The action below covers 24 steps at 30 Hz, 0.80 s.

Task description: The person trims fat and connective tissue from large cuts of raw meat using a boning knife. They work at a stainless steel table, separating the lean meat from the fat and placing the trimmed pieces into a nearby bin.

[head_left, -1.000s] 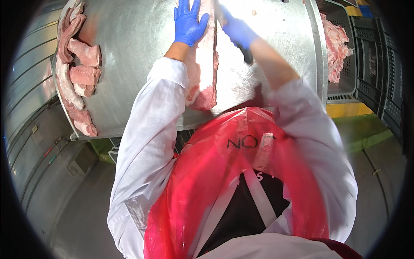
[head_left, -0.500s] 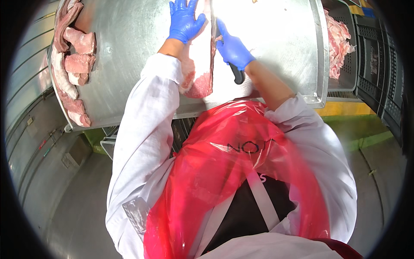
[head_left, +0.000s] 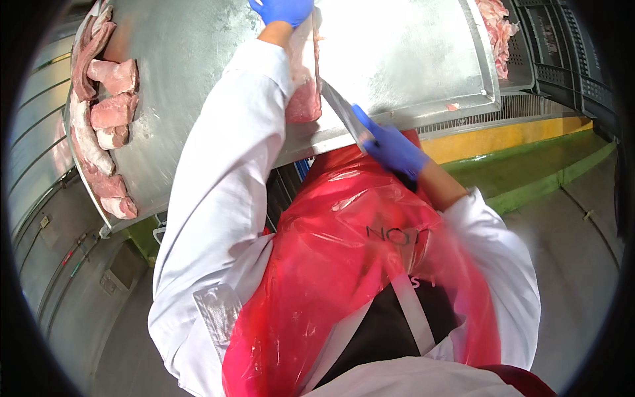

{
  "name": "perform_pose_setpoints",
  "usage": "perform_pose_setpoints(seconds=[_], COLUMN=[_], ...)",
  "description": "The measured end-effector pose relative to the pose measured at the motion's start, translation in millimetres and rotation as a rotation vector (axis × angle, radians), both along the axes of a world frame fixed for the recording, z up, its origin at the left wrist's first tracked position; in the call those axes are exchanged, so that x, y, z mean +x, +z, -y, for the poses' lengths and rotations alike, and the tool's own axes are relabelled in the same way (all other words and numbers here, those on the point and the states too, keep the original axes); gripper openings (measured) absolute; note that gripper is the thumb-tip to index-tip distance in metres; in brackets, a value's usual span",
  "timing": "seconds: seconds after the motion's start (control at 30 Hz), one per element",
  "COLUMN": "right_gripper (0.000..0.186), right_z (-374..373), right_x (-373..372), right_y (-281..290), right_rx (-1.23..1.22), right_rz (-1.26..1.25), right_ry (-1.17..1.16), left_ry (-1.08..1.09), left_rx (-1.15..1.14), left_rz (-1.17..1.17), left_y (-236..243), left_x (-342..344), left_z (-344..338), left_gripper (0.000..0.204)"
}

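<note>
A long slab of pale, fatty meat (head_left: pixel 303 102) with a pink near end lies on the metal table, pointing away from me. My left hand (head_left: pixel 284 10), in a blue glove, rests at the slab's far part; the top edge of the picture cuts off most of its fingers, and the one that shows is stretched out. In my blue-gloved right hand (head_left: pixel 397 151) is a knife (head_left: pixel 340 111), gripped by its handle near the table's front edge. Its blade slants up and left toward the slab's right side, close to the pink end.
Meat strips and chunks (head_left: pixel 114 110) line the left side of the metal table (head_left: pixel 178 86). Past its right edge, a dark perforated crate (head_left: pixel 522 63) holds pale pink trimmings (head_left: pixel 495 33). A small scrap (head_left: pixel 452 106) lies near the front right corner.
My right hand has drawn the knife back toward me and to the right, away from the slab's far part. My left hand has moved farther up, and the slab's near end also sits higher.
</note>
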State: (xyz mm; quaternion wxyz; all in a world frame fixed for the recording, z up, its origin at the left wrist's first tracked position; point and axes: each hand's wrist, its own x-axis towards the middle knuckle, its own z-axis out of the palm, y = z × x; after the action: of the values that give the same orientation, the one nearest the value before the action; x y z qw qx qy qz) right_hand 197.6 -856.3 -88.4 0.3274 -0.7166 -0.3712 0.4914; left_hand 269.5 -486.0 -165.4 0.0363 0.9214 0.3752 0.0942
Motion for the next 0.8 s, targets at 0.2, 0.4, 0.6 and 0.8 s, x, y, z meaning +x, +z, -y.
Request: perform_pose_setpoints(seconds=[0.2, 0.4, 0.6, 0.8], right_gripper=[0.079, 0.084, 0.083, 0.08], right_z=[109, 138, 99, 20], right_x=[40, 70, 134, 218], right_y=[53, 26, 29, 15], right_rx=[-0.164, -0.092, 0.032, 0.1], right_rz=[0.065, -0.276, -0.356, -0.127], right_ry=[-0.233, -0.735, -0.616, -0.415], left_ry=[0.162, 0.123, 0.165, -0.028], left_rx=[-0.236, -1.472, -0.885, -0.383], left_rz=[-0.225, 0.472, 0.44, 0.085], left_y=[61, 35, 41, 51], left_x=[-4, -58, -41, -4], left_z=[3, -75, -72, -69], left_gripper=[0.079, 0.038, 0.059, 0.035])
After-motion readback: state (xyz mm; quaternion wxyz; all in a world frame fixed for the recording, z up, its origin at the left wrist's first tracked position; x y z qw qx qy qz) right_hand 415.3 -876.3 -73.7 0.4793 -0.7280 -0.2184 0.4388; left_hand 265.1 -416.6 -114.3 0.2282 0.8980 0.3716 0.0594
